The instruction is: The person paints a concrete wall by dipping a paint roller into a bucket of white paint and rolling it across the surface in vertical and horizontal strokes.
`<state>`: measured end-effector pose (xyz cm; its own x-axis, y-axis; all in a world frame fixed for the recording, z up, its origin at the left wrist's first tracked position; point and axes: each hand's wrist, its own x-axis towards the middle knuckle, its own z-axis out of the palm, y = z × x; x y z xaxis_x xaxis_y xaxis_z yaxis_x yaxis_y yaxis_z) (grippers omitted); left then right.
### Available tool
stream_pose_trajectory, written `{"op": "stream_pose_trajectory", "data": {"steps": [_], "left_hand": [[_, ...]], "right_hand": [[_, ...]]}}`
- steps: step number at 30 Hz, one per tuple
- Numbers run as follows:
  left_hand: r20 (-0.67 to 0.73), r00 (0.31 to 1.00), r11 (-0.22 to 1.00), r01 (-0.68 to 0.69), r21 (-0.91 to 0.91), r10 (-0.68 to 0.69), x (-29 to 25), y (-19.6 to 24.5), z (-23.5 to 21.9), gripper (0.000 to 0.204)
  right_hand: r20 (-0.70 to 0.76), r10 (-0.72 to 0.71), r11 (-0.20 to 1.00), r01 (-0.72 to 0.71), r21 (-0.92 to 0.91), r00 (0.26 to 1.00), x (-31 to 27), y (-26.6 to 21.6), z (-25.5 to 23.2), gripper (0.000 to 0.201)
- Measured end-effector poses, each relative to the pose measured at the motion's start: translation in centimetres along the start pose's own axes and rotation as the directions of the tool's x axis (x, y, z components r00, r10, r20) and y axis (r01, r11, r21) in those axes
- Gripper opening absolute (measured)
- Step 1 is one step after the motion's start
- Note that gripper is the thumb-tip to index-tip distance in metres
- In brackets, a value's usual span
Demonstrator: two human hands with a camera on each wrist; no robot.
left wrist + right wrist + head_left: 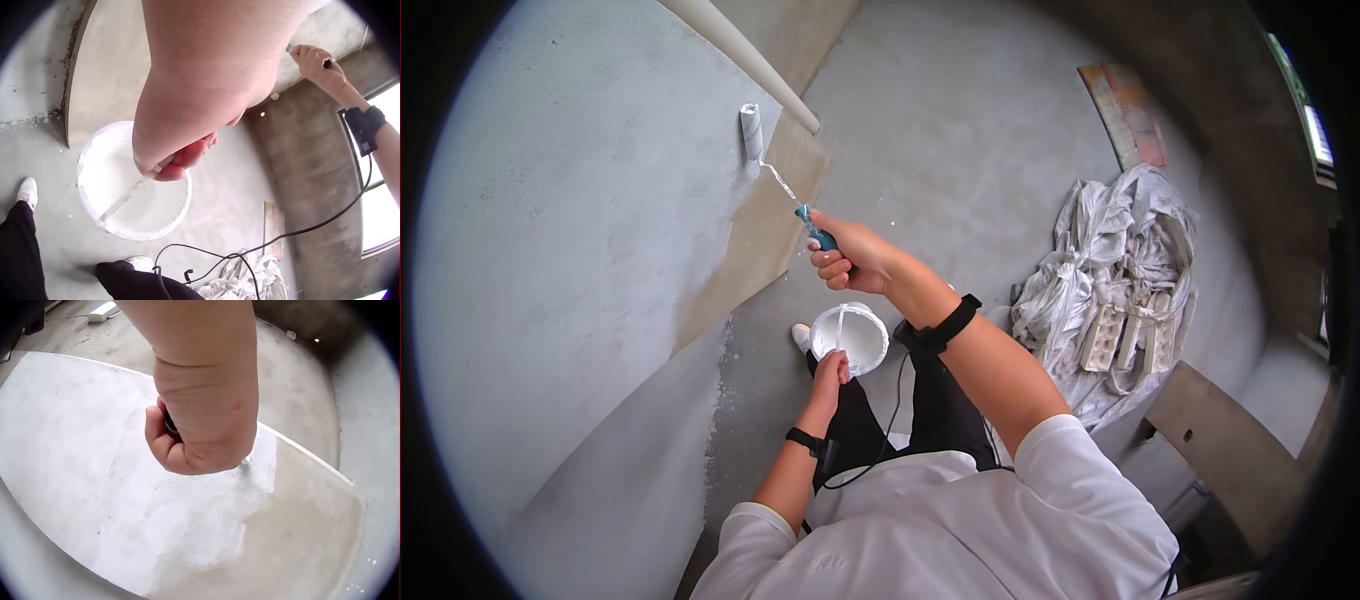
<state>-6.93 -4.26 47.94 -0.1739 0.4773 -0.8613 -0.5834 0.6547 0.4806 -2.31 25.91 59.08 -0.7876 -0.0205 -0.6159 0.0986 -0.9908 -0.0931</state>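
My right hand (847, 255) grips the blue handle of a paint roller (751, 132), its arm stretched forward. The white roller sleeve lies against the wall panel (600, 180), near the border between white paint and bare tan plaster (750, 250). In the right wrist view the fingers of the right hand (187, 444) curl round the handle, and the wrist hides most of the roller. Lower down, my left hand (832, 370) holds the handle of a white paint bucket (882, 345). The left wrist view shows its fingers curled round that handle (122, 203), over pale paint inside.
Crumpled plastic sheeting (1090, 240) with moulded trays (1105, 335) lies on the floor to the right. Beyond it is a stained board (1130, 115). A pale pipe (745, 55) runs along the panel's top edge. A black cable (312, 230) loops near my legs. Paint specks dot the grey floor.
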Motion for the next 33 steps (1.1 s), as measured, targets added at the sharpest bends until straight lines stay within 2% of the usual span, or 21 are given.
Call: {"op": "stream_pose_trajectory", "data": {"steps": [4, 6, 9, 18, 21, 26, 30, 33], "left_hand": [[-0.008, 0.999, 0.999, 0.038, -0.008, -0.038, -0.5, -0.2, -0.3, 0.022], [-0.01, 0.999, 0.998, 0.053, 0.02, -0.053, -0.8, -0.2, -0.7, 0.024], [-0.022, 0.998, 0.998, 0.055, 0.041, -0.054, -1.2, 0.7, -0.9, 0.021], [-0.05, 0.998, 0.99, 0.041, 0.134, -0.035, -2.0, 1.8, -1.4, 0.021], [-0.072, 0.997, 0.99, 0.032, 0.135, -0.022, -2.2, 2.7, -1.4, 0.021], [-0.063, 0.998, 0.992, 0.012, 0.123, -0.004, -2.1, 3.7, -0.6, 0.021], [-0.079, 0.996, 0.992, 0.043, 0.122, -0.034, -1.9, 4.2, 1.1, 0.021], [-0.053, 0.998, 0.991, 0.048, 0.126, -0.042, -1.9, 3.4, 1.0, 0.022]], "right_hand": [[0.056, -0.048, 0.997, 0.045, 0.06, 0.997, 0.9, 0.6, -2.0, 0.046], [-0.02, -0.091, 0.985, 0.093, 0.145, 0.996, 1.5, 0.5, -2.2, 0.044], [-0.006, -0.105, 0.976, 0.105, 0.191, 0.994, 2.5, -0.8, -3.1, 0.044], [-0.003, -0.084, 0.964, 0.082, 0.254, 0.997, 4.2, -1.6, -1.3, 0.043], [-0.017, -0.101, 0.978, 0.102, 0.179, 0.995, 4.1, -1.1, -0.8, 0.045], [-0.097, -0.115, 0.99, 0.106, -0.09, 0.989, 2.4, -0.8, -1.0, 0.048], [-0.058, -0.11, 0.976, 0.097, -0.195, 0.992, 0.1, -0.7, -0.7, 0.049], [-0.013, -0.113, 0.965, 0.107, -0.238, 0.993, 0.1, 2.0, -0.6, 0.052]]}}
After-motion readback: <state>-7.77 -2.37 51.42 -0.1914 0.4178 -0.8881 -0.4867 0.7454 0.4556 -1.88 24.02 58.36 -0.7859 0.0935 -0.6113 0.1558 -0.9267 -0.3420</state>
